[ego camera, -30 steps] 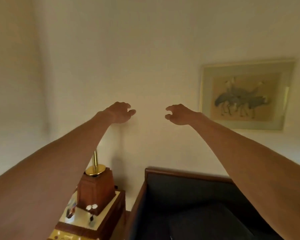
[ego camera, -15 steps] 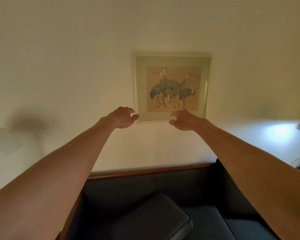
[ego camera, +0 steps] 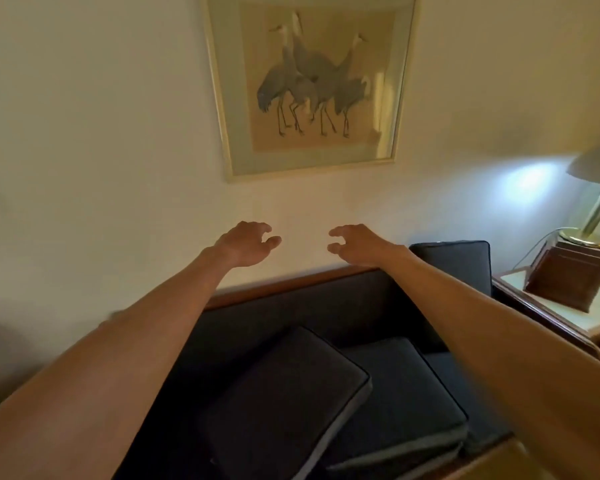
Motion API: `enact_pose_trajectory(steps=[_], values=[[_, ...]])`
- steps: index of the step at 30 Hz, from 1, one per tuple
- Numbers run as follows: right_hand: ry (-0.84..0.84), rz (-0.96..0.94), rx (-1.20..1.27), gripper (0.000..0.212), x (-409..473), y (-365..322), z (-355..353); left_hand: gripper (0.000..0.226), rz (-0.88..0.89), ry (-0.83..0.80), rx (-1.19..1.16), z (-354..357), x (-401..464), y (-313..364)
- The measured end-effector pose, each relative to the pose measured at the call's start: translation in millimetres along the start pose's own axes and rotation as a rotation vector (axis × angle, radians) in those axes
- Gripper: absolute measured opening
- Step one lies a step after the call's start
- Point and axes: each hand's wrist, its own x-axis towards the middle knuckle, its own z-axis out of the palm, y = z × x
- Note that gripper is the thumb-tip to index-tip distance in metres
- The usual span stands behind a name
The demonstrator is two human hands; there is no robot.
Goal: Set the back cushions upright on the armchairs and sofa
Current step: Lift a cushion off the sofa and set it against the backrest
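While hands: left hand (ego camera: 245, 244) and right hand (ego camera: 355, 245) half-open, empty
cushion (ego camera: 284, 407): flat on sofa (ego camera: 291, 306), likely soft, light
grip: opposite side edges

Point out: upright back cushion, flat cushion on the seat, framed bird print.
upright back cushion (ego camera: 459, 263): head view, front face.
flat cushion (ego camera: 284, 396): head view, middle of the top face.
framed bird print (ego camera: 312, 81): head view, on the painted birds.
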Motion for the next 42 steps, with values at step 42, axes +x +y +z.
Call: enact_pose_trajectory(steps=[42], values=[[-0.009, 1.088, 0.888, 0.076, 97.5, 266.8, 447.7, 0.075, -0.048, -0.397, -0.249, 537.5, -6.9, -68.5]])
